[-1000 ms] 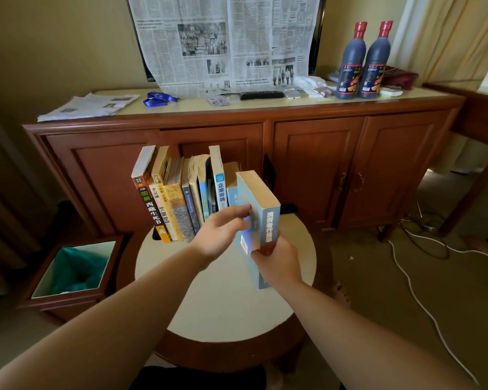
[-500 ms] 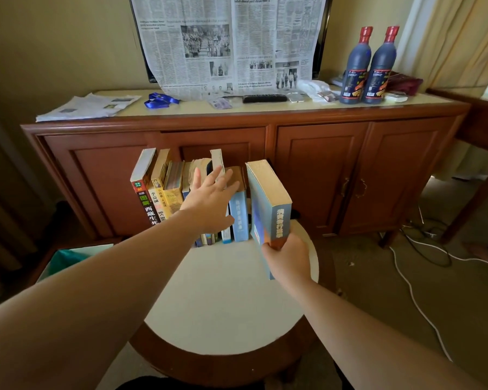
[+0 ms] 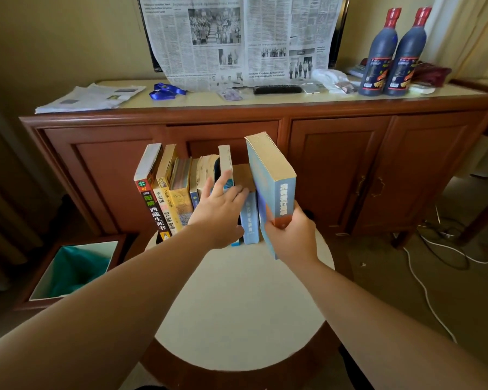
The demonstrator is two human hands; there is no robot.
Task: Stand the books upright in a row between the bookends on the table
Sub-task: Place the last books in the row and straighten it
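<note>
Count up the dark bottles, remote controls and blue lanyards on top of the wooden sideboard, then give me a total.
Dark bottles: 2
Remote control: 1
Blue lanyard: 1
Total: 4

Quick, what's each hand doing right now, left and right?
Left hand: open, straight fingers pressing against the row of books.
Right hand: gripping the light blue book by its lower end.

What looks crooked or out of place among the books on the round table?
The row of books leans to the left instead of standing straight; the left hand presses flat against it. The light blue book gripped by the right hand is tilted and not yet seated in the row.
</note>
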